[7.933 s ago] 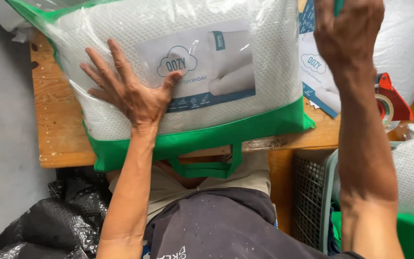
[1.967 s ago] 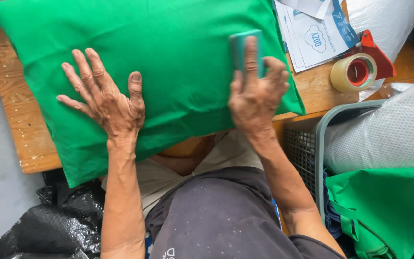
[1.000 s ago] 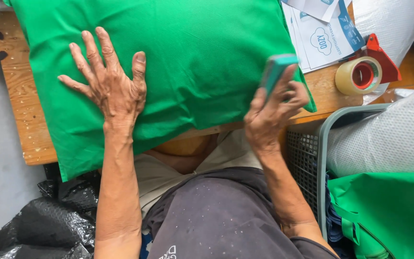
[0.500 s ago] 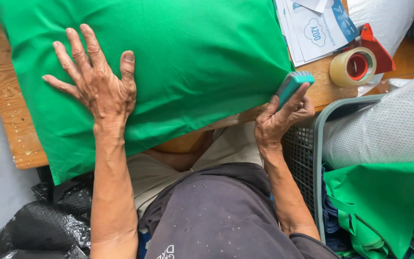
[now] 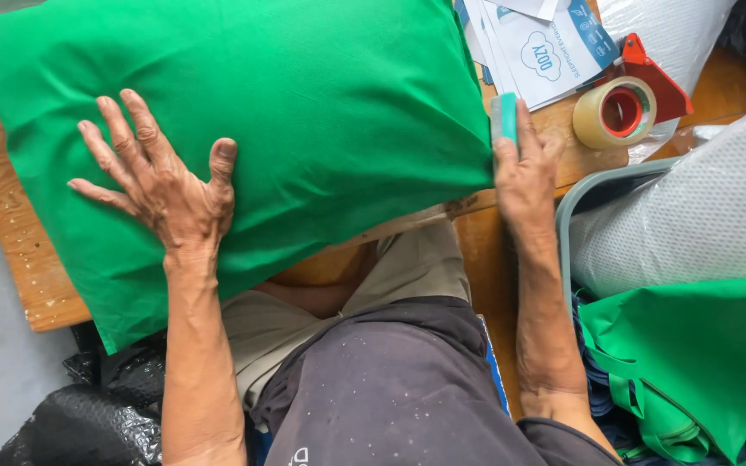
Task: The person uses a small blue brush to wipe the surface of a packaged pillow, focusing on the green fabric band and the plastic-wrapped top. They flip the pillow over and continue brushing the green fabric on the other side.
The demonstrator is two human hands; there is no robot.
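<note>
Fingers spread, the left hand [image 5: 161,185] lies flat and released on the green pillow bag [image 5: 287,112], pinning it on the wooden surface [image 5: 10,250]. At its right edge, the right hand [image 5: 524,173] clenches a teal block [image 5: 503,116], beside the tape dispenser [image 5: 623,108].

left hand [image 5: 170,194] flat on green pillow [image 5: 287,112], right hand [image 5: 524,168] gripping teal tool [image 5: 503,117]

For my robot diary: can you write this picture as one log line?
left hand: flat on green pillow | right hand: holds teal block
</note>
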